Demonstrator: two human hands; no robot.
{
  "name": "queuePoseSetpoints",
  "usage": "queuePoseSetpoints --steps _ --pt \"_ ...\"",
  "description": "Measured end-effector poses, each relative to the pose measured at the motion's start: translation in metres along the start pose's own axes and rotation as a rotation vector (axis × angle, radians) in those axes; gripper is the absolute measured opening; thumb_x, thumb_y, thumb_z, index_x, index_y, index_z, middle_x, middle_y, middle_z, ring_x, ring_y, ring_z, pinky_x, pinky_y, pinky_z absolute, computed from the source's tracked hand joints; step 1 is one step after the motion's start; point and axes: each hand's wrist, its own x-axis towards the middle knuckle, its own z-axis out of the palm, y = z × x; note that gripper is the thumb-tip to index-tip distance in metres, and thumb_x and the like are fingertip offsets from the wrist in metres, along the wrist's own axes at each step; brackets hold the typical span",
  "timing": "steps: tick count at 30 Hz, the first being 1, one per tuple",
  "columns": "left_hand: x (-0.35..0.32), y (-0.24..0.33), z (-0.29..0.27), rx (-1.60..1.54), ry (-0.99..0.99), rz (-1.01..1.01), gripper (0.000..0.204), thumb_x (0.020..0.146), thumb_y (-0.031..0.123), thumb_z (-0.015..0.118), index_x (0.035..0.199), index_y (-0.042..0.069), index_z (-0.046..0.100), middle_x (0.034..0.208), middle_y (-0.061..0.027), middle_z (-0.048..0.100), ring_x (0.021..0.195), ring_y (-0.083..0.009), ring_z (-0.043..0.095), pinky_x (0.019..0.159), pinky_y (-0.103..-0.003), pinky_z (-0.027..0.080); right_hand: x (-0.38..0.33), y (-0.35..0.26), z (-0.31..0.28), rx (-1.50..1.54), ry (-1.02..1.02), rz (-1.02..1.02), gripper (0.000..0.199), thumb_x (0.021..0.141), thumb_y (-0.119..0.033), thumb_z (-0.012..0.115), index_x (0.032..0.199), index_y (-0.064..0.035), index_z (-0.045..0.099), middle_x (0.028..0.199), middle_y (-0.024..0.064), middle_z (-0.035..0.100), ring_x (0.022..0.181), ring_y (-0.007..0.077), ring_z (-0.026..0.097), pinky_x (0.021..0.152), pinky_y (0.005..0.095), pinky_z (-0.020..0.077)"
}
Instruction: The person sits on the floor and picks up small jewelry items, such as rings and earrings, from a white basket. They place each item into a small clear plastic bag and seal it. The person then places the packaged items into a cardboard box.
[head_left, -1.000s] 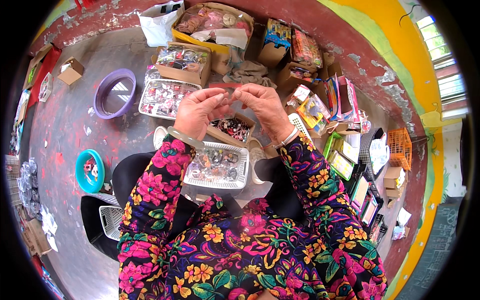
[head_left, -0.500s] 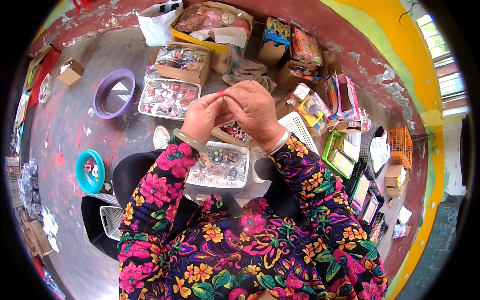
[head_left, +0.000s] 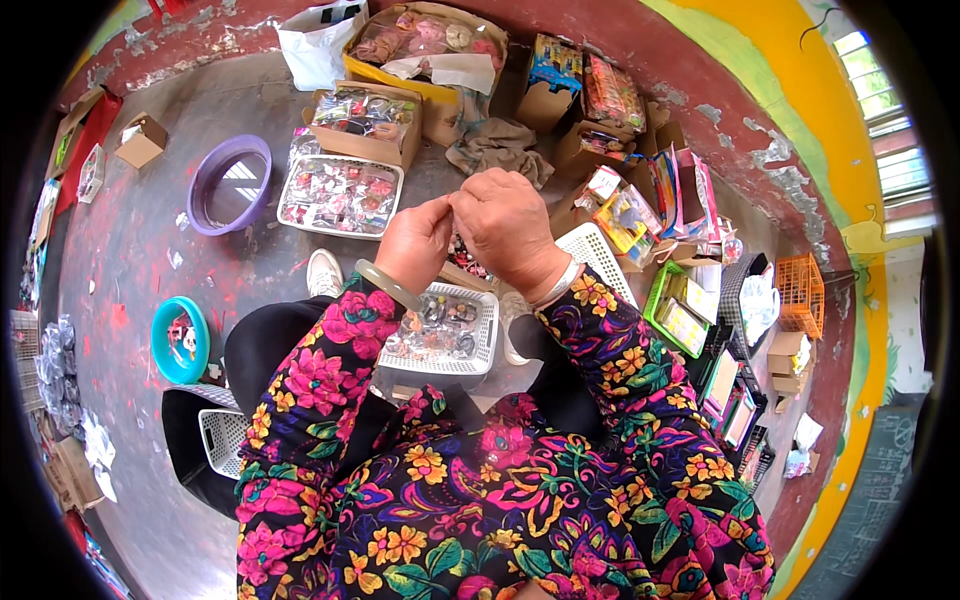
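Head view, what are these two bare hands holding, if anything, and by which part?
It cannot be told: the bare left hand and bare right hand meet with bent fingers that would hide anything small between them.

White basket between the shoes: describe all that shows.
The white basket looks like plastic: rectangular, open-topped, with rows of small holes in its walls. It sits upright between the shoes, holding small items in clear packets. The left sleeve hides part of its left side; whether the right shoe touches it is unclear.

grey floor beneath a purple basin, a teal bowl, white baskets and cardboard boxes
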Motion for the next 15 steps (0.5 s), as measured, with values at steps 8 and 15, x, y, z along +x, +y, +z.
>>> queuePoseSetpoints --steps 8,15 --pt "-0.001 0.008 0.002 -0.383 0.016 -0.129 0.021 0.087 0.006 0.05 0.104 -0.004 0.058 0.073 -0.0046 0.06 0.064 -0.0088 0.051 0.06 -0.023 0.044 0.002 0.004 0.002 0.246 0.195 0.151 0.006 0.062 -0.008 0.06 0.064 -0.0069 0.054 0.067 0.0057 0.053 0.069 0.0256 0.052 0.059 0.0338 0.0428" --pt "0.003 0.013 -0.008 -0.583 -0.101 -0.343 0.025 0.09 0.012 0.047 0.11 -0.002 0.054 0.096 -0.0072 0.061 0.085 -0.0109 0.059 0.078 -0.024 0.049 -0.004 0.016 0.007 0.736 0.075 0.537 0.004 0.067 -0.006 0.06 0.07 -0.0032 0.06 0.064 0.0044 0.055 0.06 0.0151 0.053 0.054 0.0255 0.0415"
